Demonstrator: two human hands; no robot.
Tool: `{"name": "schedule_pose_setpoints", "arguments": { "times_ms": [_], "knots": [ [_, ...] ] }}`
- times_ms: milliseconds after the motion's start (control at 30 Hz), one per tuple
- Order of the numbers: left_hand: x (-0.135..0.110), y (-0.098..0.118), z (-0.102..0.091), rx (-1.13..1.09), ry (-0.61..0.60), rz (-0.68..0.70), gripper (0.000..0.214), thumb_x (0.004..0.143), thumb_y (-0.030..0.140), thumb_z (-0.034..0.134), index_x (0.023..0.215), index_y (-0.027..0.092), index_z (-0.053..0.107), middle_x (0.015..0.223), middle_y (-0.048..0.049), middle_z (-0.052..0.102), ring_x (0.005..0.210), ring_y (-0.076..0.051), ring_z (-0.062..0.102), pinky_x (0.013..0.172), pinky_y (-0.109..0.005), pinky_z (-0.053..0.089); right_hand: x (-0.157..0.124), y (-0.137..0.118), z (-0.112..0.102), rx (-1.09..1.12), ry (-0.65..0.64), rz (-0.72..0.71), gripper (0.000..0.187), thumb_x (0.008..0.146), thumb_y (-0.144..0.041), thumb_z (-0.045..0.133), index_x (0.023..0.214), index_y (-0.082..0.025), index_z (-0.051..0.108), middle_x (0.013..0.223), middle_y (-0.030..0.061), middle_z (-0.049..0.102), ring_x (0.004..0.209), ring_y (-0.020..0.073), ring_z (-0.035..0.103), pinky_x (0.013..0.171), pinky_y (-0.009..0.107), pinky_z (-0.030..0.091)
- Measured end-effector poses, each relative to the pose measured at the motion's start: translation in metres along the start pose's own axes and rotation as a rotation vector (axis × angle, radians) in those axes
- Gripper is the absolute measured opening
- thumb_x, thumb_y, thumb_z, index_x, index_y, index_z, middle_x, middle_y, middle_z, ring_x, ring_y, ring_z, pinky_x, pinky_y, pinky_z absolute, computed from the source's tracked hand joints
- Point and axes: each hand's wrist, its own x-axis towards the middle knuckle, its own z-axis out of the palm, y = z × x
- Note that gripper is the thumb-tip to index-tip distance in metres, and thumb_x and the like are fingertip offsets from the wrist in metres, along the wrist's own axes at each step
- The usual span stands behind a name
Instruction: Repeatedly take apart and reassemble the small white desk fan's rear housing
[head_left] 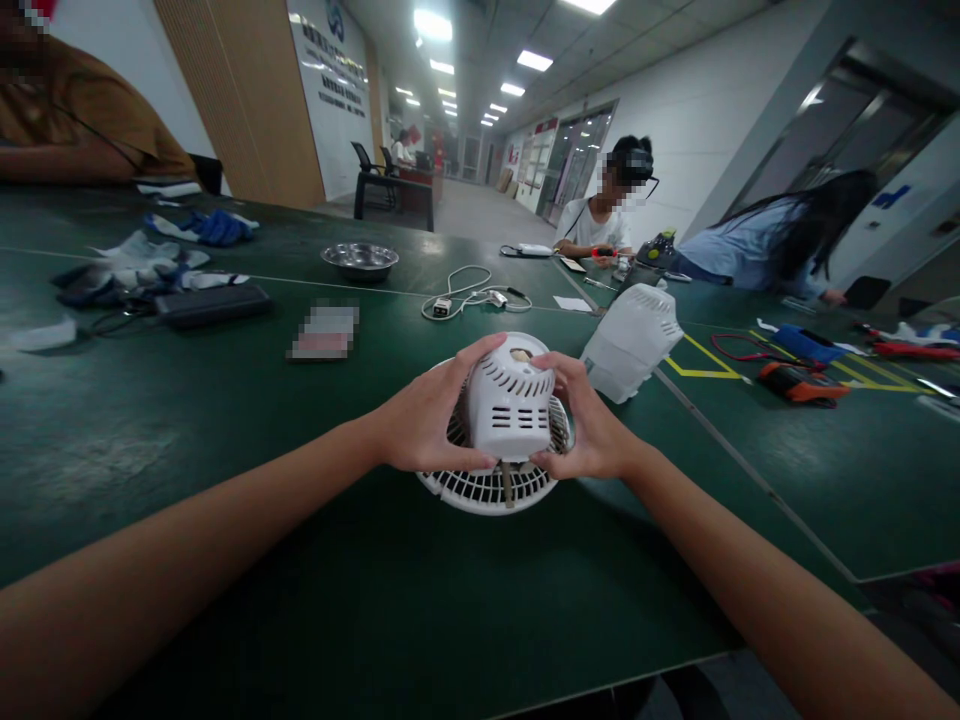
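Two hands at work | left hand [424, 420] and right hand [598, 428]: fingers clamped on opposite sides of white vented housing [513, 428] | housing: over round fan grille [480, 499], above green table [337, 570] | step, seemingly: fitting or freeing housing | next move probably calls for even, level pressure from both sides

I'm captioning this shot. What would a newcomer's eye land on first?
Probably the white vented housing, held between the left hand and the right hand over a round white grille. Next, the tilted white plastic part just beyond the right hand. Then the shiny metal bowl farther back on the left.
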Motion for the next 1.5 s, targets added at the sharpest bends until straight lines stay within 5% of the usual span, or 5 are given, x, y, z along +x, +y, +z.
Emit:
{"name": "schedule_pose_setpoints", "arguments": {
  "times_ms": [400, 767, 933, 1333, 1500],
  "knots": [
    [-0.001, -0.011, 0.014, 0.19, 0.072, -0.146, 0.109, 0.083, 0.067, 0.07, 0.164, 0.032, 0.007, 0.167, -0.0148, 0.032, 0.142, -0.045, 0.044, 0.116, -0.068, 0.032, 0.008, 0.005, 0.016, -0.126, 0.296, 0.158, 0.107, 0.071, -0.05, 0.087, 0.156, -0.037, 0.024, 0.151, 0.0128, 0.049, 0.124, 0.037, 0.06, 0.105, 0.063, 0.049],
    [-0.01, -0.032, -0.005, 0.009, 0.156, -0.672, 0.069, 0.102, 0.059, 0.038, 0.159, 0.021, 0.034, 0.145, -0.0167, 0.062, 0.132, -0.034, 0.06, 0.109, -0.054, 0.045, 0.002, 0.022, 0.0, -0.041, 0.245, 0.164, 0.101, 0.079, -0.049, 0.081, 0.159, -0.039, 0.02, 0.148, 0.0117, 0.055, 0.125, 0.0356, 0.062, 0.109, 0.067, 0.045],
    [-0.009, -0.032, -0.003, 0.044, 0.179, -0.678, 0.066, 0.099, 0.056, 0.043, 0.154, 0.019, 0.041, 0.128, -0.0135, 0.071, 0.119, -0.032, 0.067, 0.099, -0.047, 0.052, 0.006, 0.013, 0.01, -0.079, 0.279, 0.201, 0.116, 0.063, -0.05, 0.093, 0.155, -0.036, 0.024, 0.153, 0.0148, 0.048, 0.13, 0.0391, 0.057, 0.109, 0.066, 0.046],
    [-0.013, -0.063, -0.01, 0.29, 0.049, -0.693, 0.048, 0.101, 0.041, 0.031, 0.115, 0.02, 0.072, 0.115, -0.0109, 0.074, 0.108, -0.03, 0.067, 0.098, -0.046, 0.049, 0.003, 0.023, 0.004, -0.239, 0.372, 0.222, 0.101, 0.072, -0.024, 0.072, 0.158, -0.038, 0.021, 0.135, 0.0088, 0.06, 0.098, 0.0319, 0.066, 0.093, 0.066, 0.054],
    [-0.017, -0.069, -0.013, 0.319, -0.015, -0.633, 0.043, 0.092, 0.037, 0.049, 0.127, 0.021, 0.068, 0.116, -0.0123, 0.071, 0.108, -0.032, 0.066, 0.095, -0.048, 0.051, 0.003, 0.033, -0.005, -0.218, 0.326, 0.306, 0.107, 0.073, -0.036, 0.081, 0.159, -0.033, 0.018, 0.149, 0.0134, 0.052, 0.123, 0.039, 0.06, 0.106, 0.069, 0.046]
  ]
}}
